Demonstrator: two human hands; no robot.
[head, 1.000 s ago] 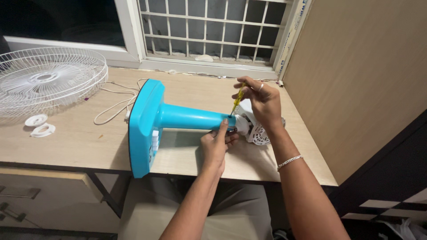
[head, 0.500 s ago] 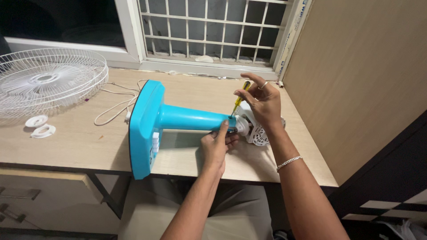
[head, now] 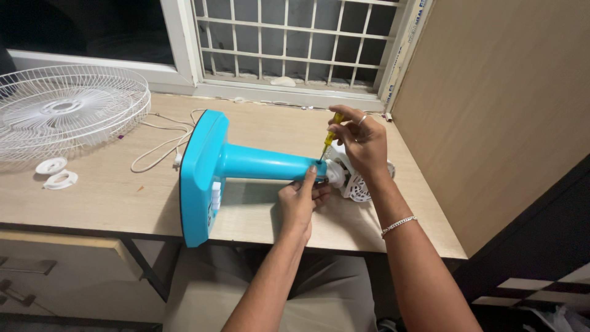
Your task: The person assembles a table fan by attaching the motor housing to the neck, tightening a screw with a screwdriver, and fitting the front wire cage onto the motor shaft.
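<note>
We see open desk [head: 98,197] between the fan grille [head: 67,107] and blue fan stand [head: 236,163]; the cord [head: 157,147] crosses it; the wooden panel [head: 491,110] blocks the right.

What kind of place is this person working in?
Likely a room at home, used for a repair: a wooden desk under a barred window, with a dismantled blue fan stand and white fan guard.

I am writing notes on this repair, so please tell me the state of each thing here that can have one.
Blue fan stand: lying on its side on the desk, base over the edge.
Screwdriver: tilted, tip at the stand's top end.
Right hand: gripping the screwdriver.
Left hand: holding the stand's top end.
White motor housing: attached to the stand.
Fan grille: detached, lying flat.
Window: barred.
</note>
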